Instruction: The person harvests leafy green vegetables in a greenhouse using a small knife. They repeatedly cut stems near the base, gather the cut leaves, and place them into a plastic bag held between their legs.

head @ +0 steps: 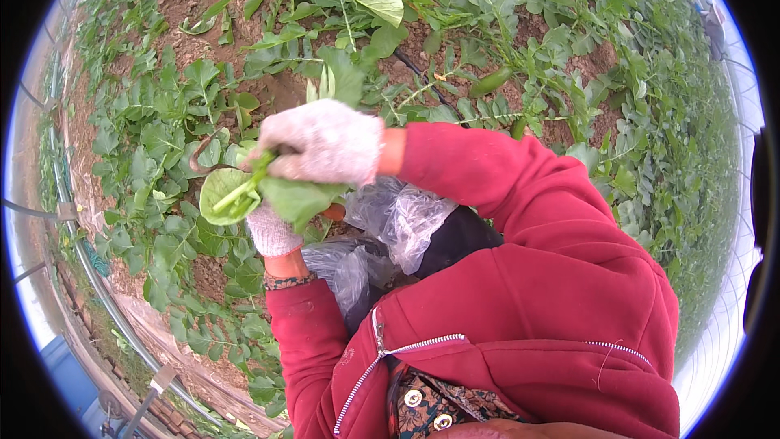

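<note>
Both my hands wear pale knitted gloves. My right hand (323, 140), slightly blurred, is closed around green leaf stalks (262, 167) of a radish-like plant. A broad leaf (301, 198) hangs below that hand, and pale leaf ribs (322, 84) stick up beyond it. Just below, my left hand (274, 230) is against the same bunch, its fingers hidden behind the leaves. A rounded leaf (222, 198) with a thick stalk across it lies at its fingertip side. Beside the bunch curls a thin brown strip (204, 155), perhaps a withered leaf.
Leafy plants (158, 140) grow in brown soil all around. A green radish root (490, 82) shows near a black drip hose (420, 73). Clear plastic (408, 219) covers my lower legs. At left run a metal pipe (116, 311) and a blue container (67, 372).
</note>
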Demonstrator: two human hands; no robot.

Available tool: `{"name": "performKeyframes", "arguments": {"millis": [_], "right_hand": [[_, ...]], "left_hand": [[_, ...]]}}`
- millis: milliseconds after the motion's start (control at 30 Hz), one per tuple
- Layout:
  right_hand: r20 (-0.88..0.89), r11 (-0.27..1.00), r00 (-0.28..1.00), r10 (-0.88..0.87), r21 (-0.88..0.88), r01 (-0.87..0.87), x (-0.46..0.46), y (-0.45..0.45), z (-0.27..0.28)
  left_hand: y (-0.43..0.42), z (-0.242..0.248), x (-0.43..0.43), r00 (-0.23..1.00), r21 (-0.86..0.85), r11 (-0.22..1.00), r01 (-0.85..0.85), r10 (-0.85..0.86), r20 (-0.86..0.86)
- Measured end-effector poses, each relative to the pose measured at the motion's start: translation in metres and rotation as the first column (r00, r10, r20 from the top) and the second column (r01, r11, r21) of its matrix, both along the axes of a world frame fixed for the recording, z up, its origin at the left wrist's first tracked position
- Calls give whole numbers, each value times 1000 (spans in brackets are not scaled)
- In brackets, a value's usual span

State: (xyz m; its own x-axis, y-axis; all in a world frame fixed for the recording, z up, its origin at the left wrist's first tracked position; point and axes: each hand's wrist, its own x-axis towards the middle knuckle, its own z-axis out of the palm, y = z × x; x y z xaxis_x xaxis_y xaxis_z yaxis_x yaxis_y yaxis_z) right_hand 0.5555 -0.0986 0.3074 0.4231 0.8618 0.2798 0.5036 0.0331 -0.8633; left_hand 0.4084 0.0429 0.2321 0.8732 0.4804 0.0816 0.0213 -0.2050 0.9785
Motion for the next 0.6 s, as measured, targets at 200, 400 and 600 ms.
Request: {"name": "performKeyframes", "arguments": {"millis": [200,400,600], "right_hand": [[-114,994,989,91,-52,-98,-3,27,-5],[197,899,916,-349,-206,387,99,-23,-78],[450,553,893,22,-749,364,226,-34,-233]], "left_hand": [[15,-10,-15,994,-37,999,5,-9,-113],[29,-11,-24,933,-697,716,48,217,287],[38,-6,-31,912,-604,779,-167,355,205]]}}
